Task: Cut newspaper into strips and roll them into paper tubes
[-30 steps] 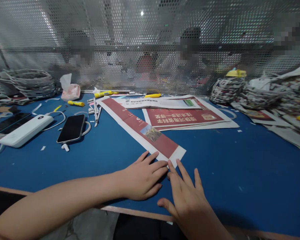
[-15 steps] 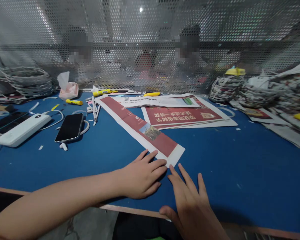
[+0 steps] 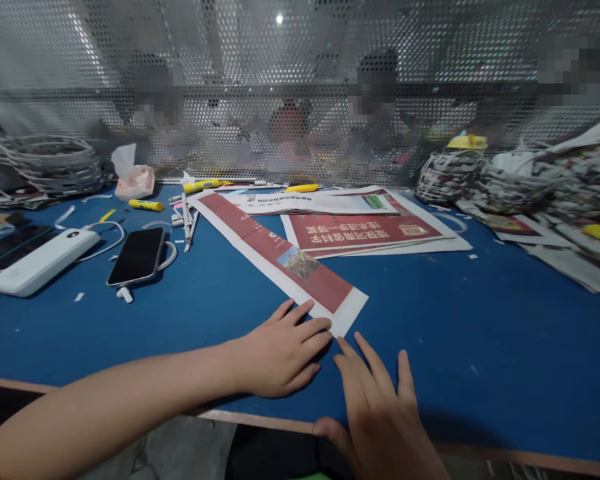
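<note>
A long strip of newspaper (image 3: 280,257), red with a white border and a small photo, lies slantwise on the blue tabletop (image 3: 220,293). My left hand (image 3: 285,350) rests flat at its near end, fingers spread, with the fingertips on the white edge. Just right of it, my right hand (image 3: 377,393) has its fingers apart, the index fingertip close to the strip's near corner; whether it touches I cannot tell. Behind the strip lie a larger red newspaper sheet (image 3: 360,230) and a folded white newspaper (image 3: 325,202). Nothing is gripped in either hand.
At left are a phone (image 3: 137,257), a white power bank (image 3: 43,260) and a tissue pack (image 3: 136,181). Yellow glue sticks (image 3: 147,205) lie near the back. Woven paper baskets (image 3: 55,167) stand on both sides. A perforated metal screen (image 3: 260,133) rises behind, people beyond it.
My right hand has drawn back very slightly from the strip's corner, its fingers still apart. My left hand stays on the strip. The whole view has shifted a little.
</note>
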